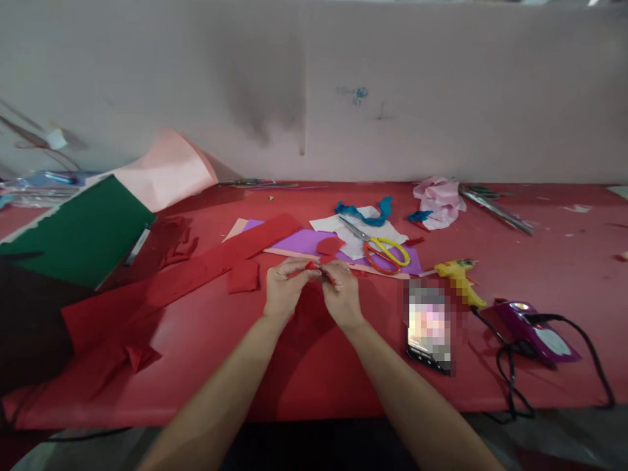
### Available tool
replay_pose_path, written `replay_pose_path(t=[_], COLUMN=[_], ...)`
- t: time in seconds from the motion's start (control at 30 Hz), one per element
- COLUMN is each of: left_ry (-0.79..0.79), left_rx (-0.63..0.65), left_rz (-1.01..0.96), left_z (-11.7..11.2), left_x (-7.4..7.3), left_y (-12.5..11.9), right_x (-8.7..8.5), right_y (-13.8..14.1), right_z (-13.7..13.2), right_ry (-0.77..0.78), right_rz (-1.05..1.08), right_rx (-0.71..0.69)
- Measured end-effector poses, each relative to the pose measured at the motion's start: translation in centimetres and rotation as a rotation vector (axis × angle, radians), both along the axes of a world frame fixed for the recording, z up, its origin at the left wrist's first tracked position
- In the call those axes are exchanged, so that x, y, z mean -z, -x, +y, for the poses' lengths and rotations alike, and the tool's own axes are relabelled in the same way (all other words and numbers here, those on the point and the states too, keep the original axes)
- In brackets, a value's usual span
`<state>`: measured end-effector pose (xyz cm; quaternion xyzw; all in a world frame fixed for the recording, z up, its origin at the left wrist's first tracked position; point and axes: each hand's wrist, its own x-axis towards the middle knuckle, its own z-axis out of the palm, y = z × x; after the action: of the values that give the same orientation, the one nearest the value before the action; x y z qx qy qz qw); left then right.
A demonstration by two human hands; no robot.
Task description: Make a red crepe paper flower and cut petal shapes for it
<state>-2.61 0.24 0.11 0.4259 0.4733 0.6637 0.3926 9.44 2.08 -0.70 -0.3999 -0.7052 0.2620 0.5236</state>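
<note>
My left hand (284, 288) and my right hand (343, 294) meet over the middle of the red table (343, 379). Both pinch a small piece of red crepe paper (313, 265) between their fingertips. A long red crepe strip (196, 275) lies to the left of my hands. A small red square piece (243, 277) rests just left of my left hand. A purple sheet (304, 241) with a red scrap (330, 245) on it lies right behind my hands.
Scissors (383, 252) with yellow and orange handles lie behind right. A yellow glue gun (461, 278), a phone (428, 333) and a purple device (532, 330) with black cord sit right. Green sheet (83, 232), pink roll (169, 170), blue crepe (367, 214), pink crumpled paper (439, 199).
</note>
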Motion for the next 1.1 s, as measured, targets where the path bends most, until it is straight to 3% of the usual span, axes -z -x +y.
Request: replay_pose_path(t=[0.23, 0.57, 0.9, 1.1], left_ry=[0.023, -0.018, 0.069, 0.018], left_rx=[0.006, -0.01, 0.05, 0.066], left_rz=[-0.009, 0.059, -0.064, -0.117], left_z=[0.14, -0.02, 0.32, 0.38], left_x=[0.59, 0.65, 0.39, 0.5], left_y=[-0.1, 0.2, -0.34, -0.32], right_x=[0.12, 0.27, 0.14, -0.02], right_y=[0.24, 0.22, 0.12, 0.11], right_z=[-0.08, -0.13, -0.11, -0.11], right_ry=[0.064, 0.031, 0.032, 0.009], right_rz=[0.034, 0.025, 0.004, -0.012], right_rx=[0.059, 0.051, 0.078, 0.068])
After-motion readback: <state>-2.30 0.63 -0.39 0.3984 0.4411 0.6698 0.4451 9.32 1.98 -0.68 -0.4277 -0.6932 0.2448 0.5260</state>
